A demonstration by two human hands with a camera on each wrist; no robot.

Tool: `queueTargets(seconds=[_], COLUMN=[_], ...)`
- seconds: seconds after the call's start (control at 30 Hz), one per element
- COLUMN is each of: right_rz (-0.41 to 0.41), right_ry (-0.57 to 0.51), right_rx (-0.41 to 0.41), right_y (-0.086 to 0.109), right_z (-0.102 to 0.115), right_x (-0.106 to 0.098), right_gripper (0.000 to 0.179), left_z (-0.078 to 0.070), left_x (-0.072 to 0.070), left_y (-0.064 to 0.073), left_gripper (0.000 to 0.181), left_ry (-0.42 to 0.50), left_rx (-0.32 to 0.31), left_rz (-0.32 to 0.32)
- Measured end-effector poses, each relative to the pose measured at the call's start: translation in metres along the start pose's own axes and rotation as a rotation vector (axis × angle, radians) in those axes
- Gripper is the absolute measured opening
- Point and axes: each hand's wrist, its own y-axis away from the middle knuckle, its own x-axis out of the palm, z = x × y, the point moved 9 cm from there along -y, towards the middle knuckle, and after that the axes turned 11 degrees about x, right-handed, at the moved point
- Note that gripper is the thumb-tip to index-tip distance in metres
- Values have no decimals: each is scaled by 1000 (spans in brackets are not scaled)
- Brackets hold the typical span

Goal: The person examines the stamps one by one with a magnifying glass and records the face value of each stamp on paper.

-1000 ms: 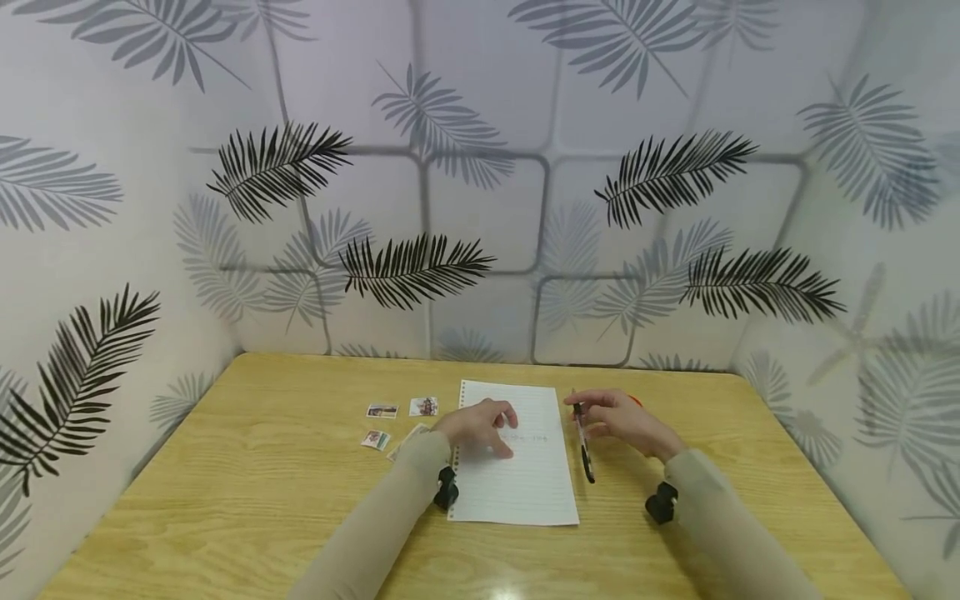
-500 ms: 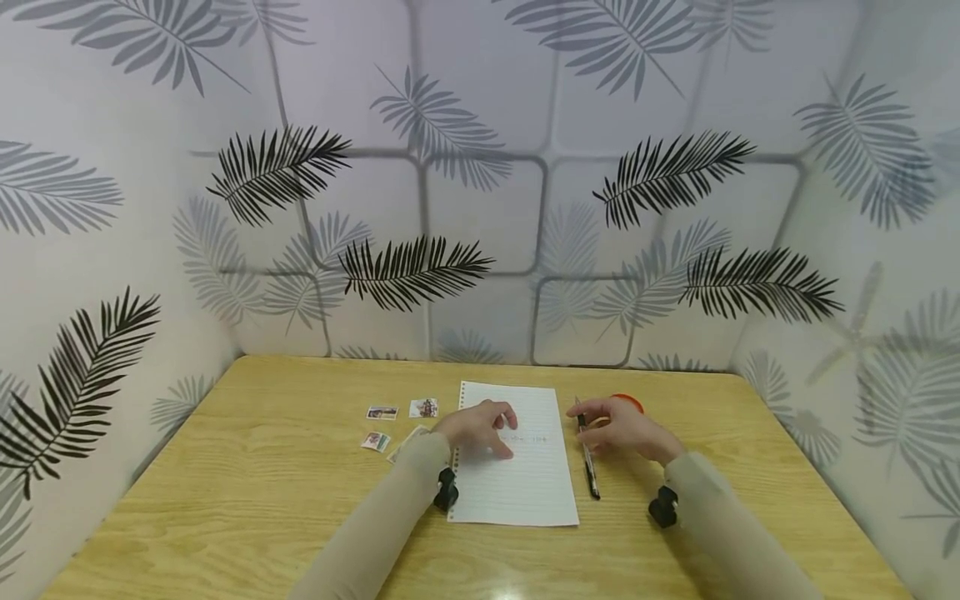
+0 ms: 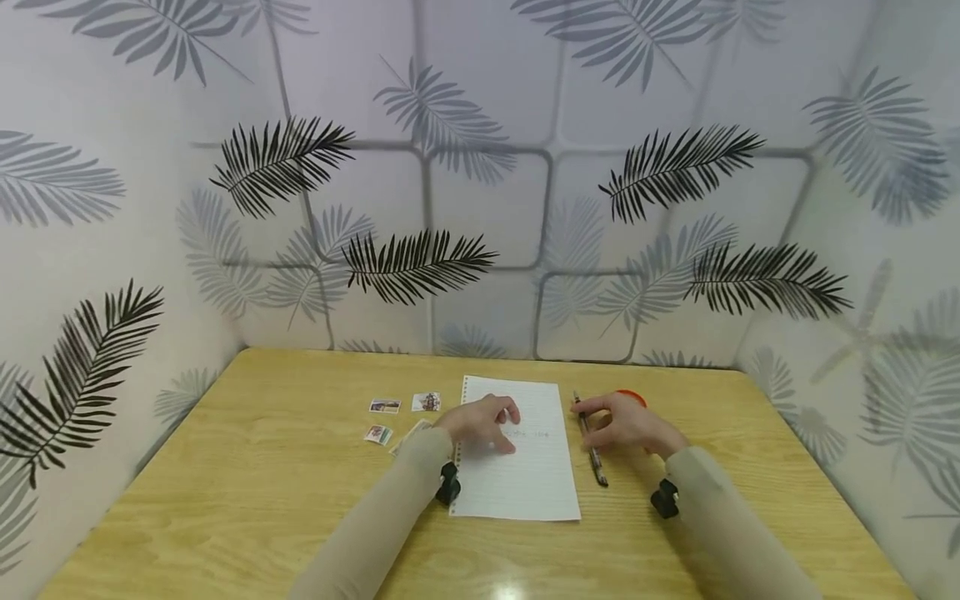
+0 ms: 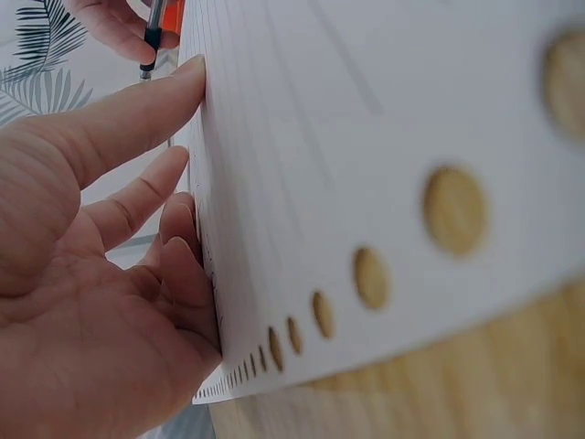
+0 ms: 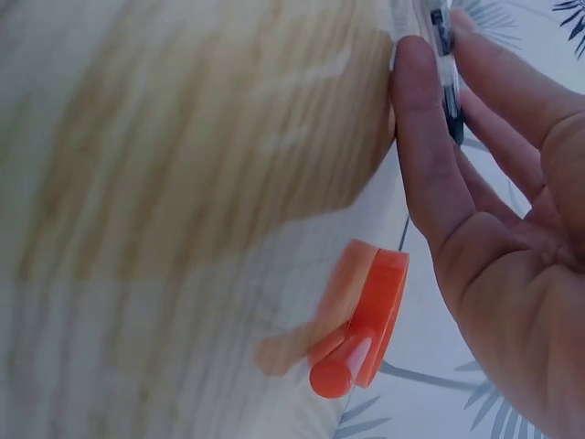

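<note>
My left hand point(image 3: 480, 423) rests on a lined sheet of paper point(image 3: 517, 487) with punched holes down its left edge. Its fingers are relaxed and hold nothing; the left wrist view shows the fingertips touching the sheet. Faint handwriting crosses the middle of the page. Just right of the sheet, my right hand point(image 3: 630, 423) pinches a black-and-clear pen point(image 3: 596, 461) between thumb and index finger. The pen lies slanted along the paper's right edge, at or very near the tabletop. In the right wrist view, the fingers cover part of the pen point(image 5: 445, 64).
Several small stamp-like pictures point(image 3: 385, 406) lie left of the paper, one partly behind the left forearm. An orange-red round-rimmed object with a stubby round-ended handle point(image 5: 366, 315) sits beyond the right hand. Patterned curtain-like walls point(image 3: 480, 208) border the wooden table point(image 3: 225, 500).
My right hand has lowered the pen towards the table beside the paper, and its lower end has swung slightly right. More of the orange-red object shows. My left hand has stayed put.
</note>
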Motion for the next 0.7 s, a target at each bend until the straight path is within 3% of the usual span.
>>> queueTargets(seconds=[0.37, 0.7], right_rz=[-55, -72], right_ry=[69, 73], right_rx=[79, 84], right_y=[1, 2], right_z=[-5, -7], right_x=[-3, -2], right_gripper=[51, 44], left_z=[-4, -2], left_x=[5, 7], left_y=[-4, -6], left_gripper=[38, 37], left_ry=[8, -31], left_rx=[15, 26], left_rz=[14, 24])
